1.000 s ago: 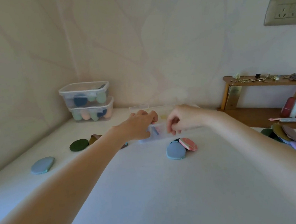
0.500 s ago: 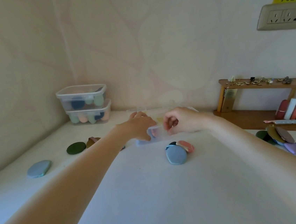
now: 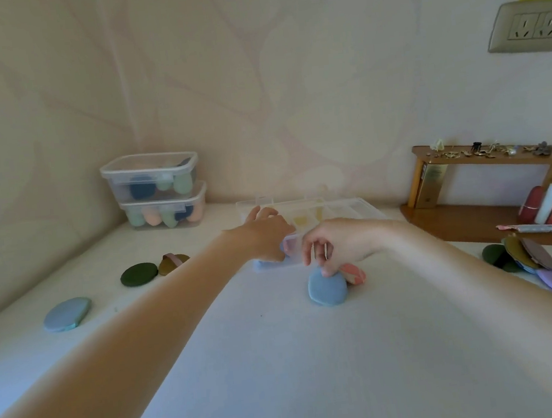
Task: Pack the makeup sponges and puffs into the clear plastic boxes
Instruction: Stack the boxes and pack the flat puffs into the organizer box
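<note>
From my head camera, my left hand (image 3: 265,233) reaches across the white table (image 3: 284,361) to the open clear box (image 3: 307,226). Its fingers curl down over the near left corner of the box and rest against the plastic; it looks like a steadying hold, though the fingertips are partly hidden behind the box wall. Something yellow shows through the box further back, too blurred to name.

My right hand (image 3: 336,246) hangs just in front of the box with the fingers bent downward. The fingertips touch the top edge of a blue puff (image 3: 327,288) lying flat on the table; whether I have pinched it or only touch it I cannot tell. A pink puff (image 3: 354,273) lies just beside the blue one, partly under my hand.

In the far left corner two closed clear boxes (image 3: 158,190) stand stacked against the wall, both holding sponges in green, peach and dark blue. On the left of the table lie a light blue puff (image 3: 67,314), a dark green puff (image 3: 138,274) and a brown puff (image 3: 173,264) touching it. At the right edge a pile of puffs (image 3: 532,262) overlaps, green, brown and lilac. Behind it stands a wooden shelf (image 3: 490,186), with a wall socket (image 3: 531,27) above.
</note>
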Tool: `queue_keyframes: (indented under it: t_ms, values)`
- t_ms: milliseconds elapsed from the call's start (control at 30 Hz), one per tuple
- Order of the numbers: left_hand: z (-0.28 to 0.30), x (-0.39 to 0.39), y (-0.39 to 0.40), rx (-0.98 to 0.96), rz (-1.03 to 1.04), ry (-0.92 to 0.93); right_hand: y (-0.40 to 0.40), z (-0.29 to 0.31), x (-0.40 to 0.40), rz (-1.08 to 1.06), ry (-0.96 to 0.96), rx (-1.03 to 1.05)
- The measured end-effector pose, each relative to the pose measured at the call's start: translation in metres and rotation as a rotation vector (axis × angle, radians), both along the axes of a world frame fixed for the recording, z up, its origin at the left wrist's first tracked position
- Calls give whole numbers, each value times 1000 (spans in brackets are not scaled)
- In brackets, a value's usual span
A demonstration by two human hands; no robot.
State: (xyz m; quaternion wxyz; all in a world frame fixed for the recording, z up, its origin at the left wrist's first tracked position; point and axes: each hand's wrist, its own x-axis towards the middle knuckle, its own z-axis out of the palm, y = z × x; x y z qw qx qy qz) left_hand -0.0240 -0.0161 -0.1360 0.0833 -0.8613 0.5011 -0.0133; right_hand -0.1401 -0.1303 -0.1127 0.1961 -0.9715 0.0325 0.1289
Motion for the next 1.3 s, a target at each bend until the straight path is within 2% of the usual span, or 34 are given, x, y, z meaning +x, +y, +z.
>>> queue_keyframes:
  t_ms: [67, 167, 233, 333, 433, 567, 733, 900, 1133, 1300]
  values:
    - [0, 0, 1, -16, 16, 20, -7, 12, 4, -58, -92, 158]
    - [1, -1, 4, -63, 54, 88, -13, 34, 12, -248, -345, 462]
    - [1, -2, 6, -60, 54, 103, -11, 38, 22, -396, -491, 547]
    - [1, -5, 6, -66, 56, 105, -1, 25, 40, -554, -589, 441]
    - [2, -6, 7, -86, 57, 101, 8, 8, 49, -548, -605, 338]
    - [1, -3, 10, -124, 59, 120, 10, 9, 52, -483, -734, 350]
    - [-1, -1, 11, -142, 50, 123, 12, 6, 53, -387, -636, 240]
    - [-1, -2, 13, -147, 46, 116, 13, 7, 54, -306, -704, 218]
    - [-2, -1, 14, -192, 14, 106, 7, -5, 58, -252, -527, 80]
    - [-1, 2, 18, -279, -5, 120, 7, 1, 61, -245, -324, 26]
